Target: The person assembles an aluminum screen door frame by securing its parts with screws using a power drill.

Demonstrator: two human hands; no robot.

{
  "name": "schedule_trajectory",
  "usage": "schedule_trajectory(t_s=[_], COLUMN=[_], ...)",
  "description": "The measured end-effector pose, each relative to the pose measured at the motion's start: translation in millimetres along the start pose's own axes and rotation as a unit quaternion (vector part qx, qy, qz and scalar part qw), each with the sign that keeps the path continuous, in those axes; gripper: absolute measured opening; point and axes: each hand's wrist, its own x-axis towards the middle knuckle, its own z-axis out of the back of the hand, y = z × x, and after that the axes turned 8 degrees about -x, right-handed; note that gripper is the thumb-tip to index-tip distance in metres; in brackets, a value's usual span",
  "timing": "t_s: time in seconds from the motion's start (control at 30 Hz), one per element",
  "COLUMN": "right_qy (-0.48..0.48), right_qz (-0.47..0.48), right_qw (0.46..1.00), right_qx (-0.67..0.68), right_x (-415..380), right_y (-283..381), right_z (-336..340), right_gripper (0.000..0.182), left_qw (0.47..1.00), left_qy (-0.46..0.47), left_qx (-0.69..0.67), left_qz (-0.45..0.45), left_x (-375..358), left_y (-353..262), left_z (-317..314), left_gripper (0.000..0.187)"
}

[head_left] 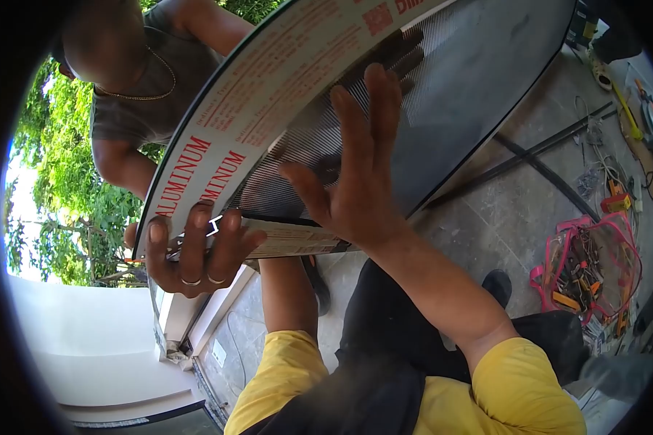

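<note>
A large curved panel (486, 65) of dark glass, with a dotted band and a pale strip (225, 130) printed in red, is held up at a tilt. My right hand (359, 159) is open, its fingers spread against or just in front of the dotted glass. My left forearm (289, 290) passes up behind the panel's lower edge, and my left hand is hidden there. A co-worker's hand (196, 250) with two rings curls round the lower left corner. A dark hand shape shows in the glass; whether reflected or behind it, I cannot tell.
The co-worker (134, 94) stands beyond the panel at upper left. Dark bars (522, 156) cross on the tiled floor (493, 210). At right lie a clear pink-edged bag (595, 268) of tools, cables and a yellow tool (626, 109). A white wall (87, 341) is at lower left.
</note>
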Motion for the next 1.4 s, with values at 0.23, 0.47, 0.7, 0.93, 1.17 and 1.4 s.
schedule_trajectory(t_s=[0.23,0.47,0.7,0.93,1.17,1.4], right_qy=[-0.043,-0.121,-0.097,-0.067,-0.017,0.048], right_qz=[-0.015,0.01,-0.112,-0.154,-0.156,-0.025], right_qw=[0.998,0.992,0.989,0.986,0.987,0.998], right_qx=[0.036,-0.02,-0.02,-0.023,-0.044,0.04], right_x=[5,2,9,34,18,8], right_y=[1,-10,-4,23,1,-7], right_z=[-3,-23,7,9,26,30], right_gripper=[0.067,0.075,0.075,0.076,0.077,0.078], left_qw=[0.996,0.963,0.922,0.899,0.878,0.875], left_qy=[0.004,0.115,0.206,0.263,0.295,0.339], left_qx=[-0.088,-0.241,-0.326,-0.35,-0.362,-0.223], left_qz=[-0.023,-0.02,-0.018,0.026,0.107,0.264], left_x=[6,-43,-66,-79,-91,-89], left_y=[-3,-6,12,17,1,6], left_z=[0,47,55,48,40,98], left_gripper=[0.036,0.034,0.033,0.031,0.03,0.028])
